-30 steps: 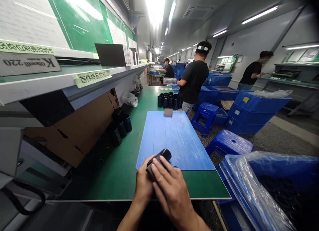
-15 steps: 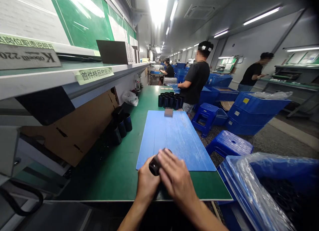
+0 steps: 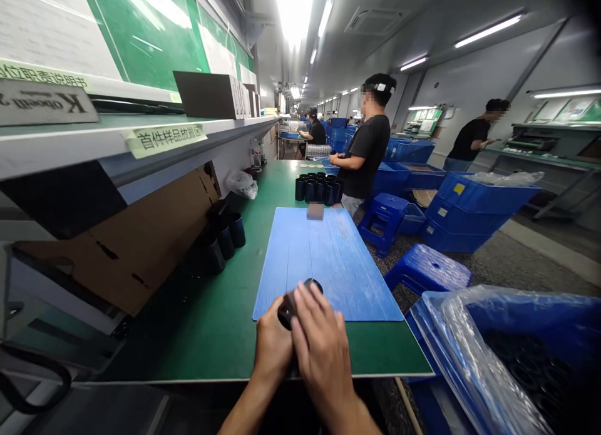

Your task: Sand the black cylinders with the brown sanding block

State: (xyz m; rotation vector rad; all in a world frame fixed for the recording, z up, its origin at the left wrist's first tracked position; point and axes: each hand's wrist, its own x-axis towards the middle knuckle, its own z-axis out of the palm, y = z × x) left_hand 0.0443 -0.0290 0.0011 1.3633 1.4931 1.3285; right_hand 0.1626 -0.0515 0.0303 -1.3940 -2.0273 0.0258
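Over the near edge of a blue mat (image 3: 328, 253), both of my hands are on a black, hollow cylinder (image 3: 284, 315), held tilted with its open end toward me. My left hand (image 3: 272, 347) is wrapped round its near left side. My right hand (image 3: 323, 344) lies across the top, fingers together and pressed along its wall. Most of the cylinder is hidden by the fingers, and its far rim shows just past my right fingertips. Several similar black cylinders (image 3: 318, 189) stand upright beyond the mat, and more dark cylinders (image 3: 225, 240) stand at the left.
The green table (image 3: 188, 341) runs away from me under a shelf (image 3: 154, 141). A plastic-lined blue bin (image 3: 441, 335) with dark round parts stands at the right, near blue stools (image 3: 429, 266) and stacked crates (image 3: 469, 216). A person (image 3: 369, 147) stands at the table's right side.
My right hand has shifted slightly left and turned more upright over the cylinder, uncovering its far rim. The view has moved a little. The nearby person's hands have come closer to their body.
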